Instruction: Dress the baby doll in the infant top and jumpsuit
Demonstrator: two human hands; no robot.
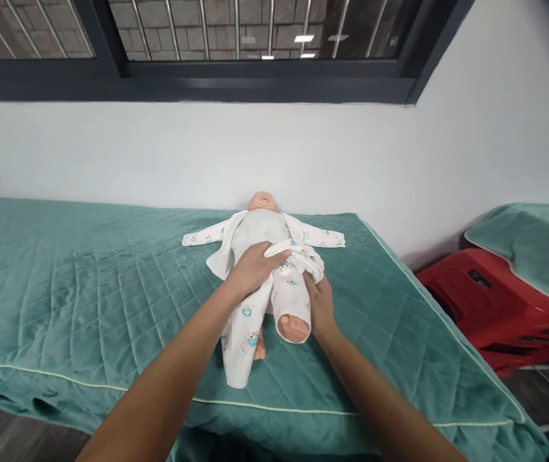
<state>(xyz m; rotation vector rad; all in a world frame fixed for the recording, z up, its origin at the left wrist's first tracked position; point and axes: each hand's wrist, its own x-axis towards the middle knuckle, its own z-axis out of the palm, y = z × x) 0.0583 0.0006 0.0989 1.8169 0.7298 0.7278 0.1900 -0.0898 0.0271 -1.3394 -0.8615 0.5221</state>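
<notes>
I have the baby doll with a smooth pinkish head and pale, soft-looking torso on its back, head near the wall, on the green quilted cover. This position presents its feet to me and leaves the front accessible from both sides. The white long-sleeved top with small prints is open at the front, its sleeves spread outward, so the panels lie clear of the torso.

The white printed cotton-like trousers lie over the doll's lower body. My left hand is closed, thumb over fingers, on the bunched upper fabric; this grip probably steadies the waist section. My right hand is partly curled against the outer side of one trouser leg, its fingertips covered by gathered cloth. I cannot tell how firmly it grips; the placement appears to brace that leg.

On the right-hand side, toes show inside the cuff. The other trouser leg lies flat, with a bare foot beside it, outside the cuff.
</notes>
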